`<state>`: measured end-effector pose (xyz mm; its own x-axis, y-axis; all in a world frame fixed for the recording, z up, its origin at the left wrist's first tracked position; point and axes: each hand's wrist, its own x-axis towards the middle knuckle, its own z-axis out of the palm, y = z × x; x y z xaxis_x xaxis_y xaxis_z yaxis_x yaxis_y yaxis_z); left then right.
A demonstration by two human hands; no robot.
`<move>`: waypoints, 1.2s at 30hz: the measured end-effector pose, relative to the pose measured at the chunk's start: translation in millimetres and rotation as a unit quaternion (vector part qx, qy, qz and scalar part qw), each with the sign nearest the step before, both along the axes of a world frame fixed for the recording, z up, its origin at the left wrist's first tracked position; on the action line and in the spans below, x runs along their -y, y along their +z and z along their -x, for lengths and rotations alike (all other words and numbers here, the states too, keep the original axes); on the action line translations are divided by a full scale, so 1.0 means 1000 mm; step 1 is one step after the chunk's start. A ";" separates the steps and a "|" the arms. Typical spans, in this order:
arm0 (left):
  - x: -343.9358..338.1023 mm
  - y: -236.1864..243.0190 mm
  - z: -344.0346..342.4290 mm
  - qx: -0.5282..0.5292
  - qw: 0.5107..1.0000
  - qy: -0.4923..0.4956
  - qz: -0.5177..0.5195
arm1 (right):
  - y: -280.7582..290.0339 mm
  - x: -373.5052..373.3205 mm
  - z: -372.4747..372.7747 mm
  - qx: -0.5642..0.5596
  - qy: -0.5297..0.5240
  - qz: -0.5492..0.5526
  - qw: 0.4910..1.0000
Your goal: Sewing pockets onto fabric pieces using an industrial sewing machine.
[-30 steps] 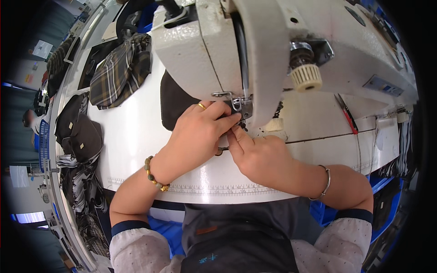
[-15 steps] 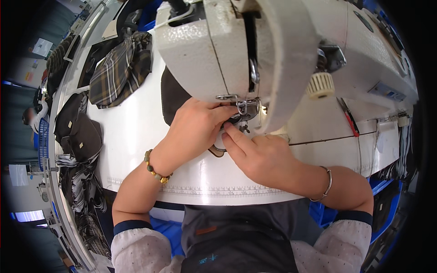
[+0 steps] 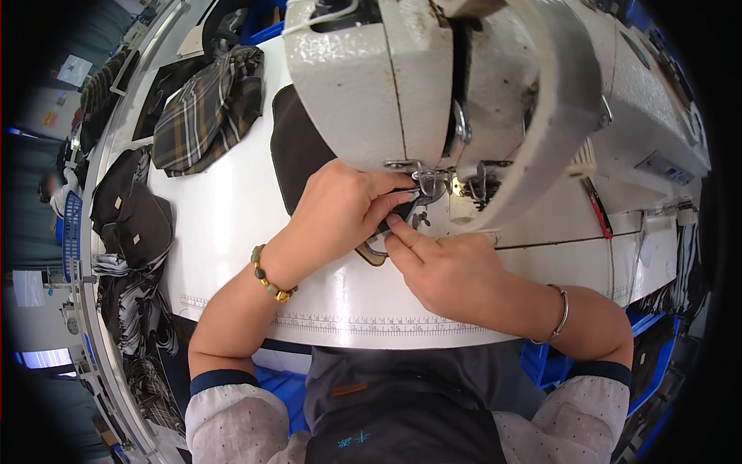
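- Left hand (image 3: 340, 205) pinched a dark fabric piece (image 3: 403, 209) between thumb and forefinger, just beside the presser foot (image 3: 433, 185).
- Right hand (image 3: 447, 267) touched the fabric with its fingertips; from my distant post I couldn't tell whether it gripped.
- That piece sat over the white table (image 3: 325, 309), between the 2 hands, below the sewing machine (image 3: 363, 85).
- I saw a red-handled tool (image 3: 600, 213) farther right.

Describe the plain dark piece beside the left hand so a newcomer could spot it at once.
Find the big white sewing machine, then look left of its head, just beyond the left hand. The plain dark piece lies on the white tabletop, partly hidden by both. Unlike the plaid cloth farther left, it shows no pattern.
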<state>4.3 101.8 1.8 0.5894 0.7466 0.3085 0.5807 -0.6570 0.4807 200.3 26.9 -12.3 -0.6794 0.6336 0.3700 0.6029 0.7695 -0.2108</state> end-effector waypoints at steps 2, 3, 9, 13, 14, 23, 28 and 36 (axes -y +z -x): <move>0.000 0.002 -0.003 -0.004 1.000 0.001 -0.003 | 0.001 0.001 -0.001 -0.004 0.000 -0.003 1.000; 0.000 0.002 -0.004 -0.003 1.000 0.001 -0.003 | 0.001 0.002 -0.002 -0.003 -0.002 -0.003 1.000; -0.002 -0.002 0.000 -0.035 0.994 0.002 -0.103 | -0.005 -0.003 -0.003 -0.007 0.002 -0.023 1.000; -0.004 -0.007 0.002 -0.016 0.992 -0.003 -0.125 | -0.009 -0.007 -0.002 -0.006 -0.012 -0.103 0.995; -0.004 -0.008 0.002 -0.015 0.992 -0.002 -0.124 | -0.010 -0.007 -0.002 -0.001 -0.025 -0.116 0.993; -0.005 -0.008 0.003 0.000 0.995 -0.012 -0.096 | -0.008 -0.003 -0.002 0.011 -0.053 -0.114 0.992; -0.004 -0.007 0.003 -0.011 0.992 -0.010 -0.124 | -0.011 -0.002 -0.002 0.013 -0.055 -0.082 0.995; 0.007 0.000 -0.001 -0.090 0.959 -0.059 -0.263 | 0.001 0.000 -0.005 0.045 -0.038 -0.100 0.993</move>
